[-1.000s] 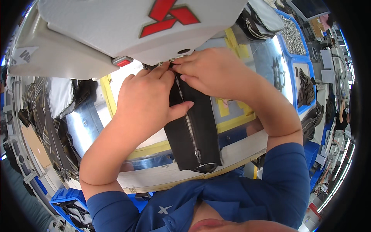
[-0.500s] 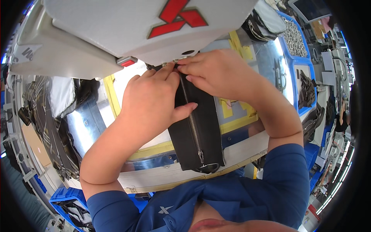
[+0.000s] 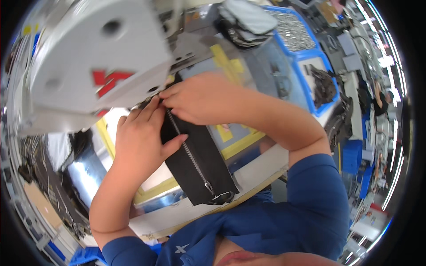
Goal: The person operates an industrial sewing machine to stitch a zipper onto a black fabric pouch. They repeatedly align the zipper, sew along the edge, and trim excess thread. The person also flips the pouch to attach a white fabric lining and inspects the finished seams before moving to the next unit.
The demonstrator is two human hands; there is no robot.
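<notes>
The person's left hand (image 3: 141, 139) lies palm down with its fingers stretched forward and its thumb spread wide, the hand pressed over the left side of a black fabric piece (image 3: 211, 159) rather than closed around it. That piece runs from under the fingertips of both hands back toward the person's body, slanting to the right below the left hand. Its metal zipper (image 3: 192, 156) passes just by the left thumb tip, and the zipper pull (image 3: 208, 185) sits well behind both hands. The right hand (image 3: 206, 99) bends in from the other side, its fingertips touching the far end of the fabric (whether they pinch it or only press it, one cannot tell). Just ahead of the fingertips stands the white machine head (image 3: 128, 48) with its red emblem (image 3: 108, 81). Yellow tape (image 3: 244, 144) shows below the right hand; beyond that hand, farther right, blue trays (image 3: 306, 54) hold small metal parts (image 3: 293, 31) and dark pieces (image 3: 324, 84).
</notes>
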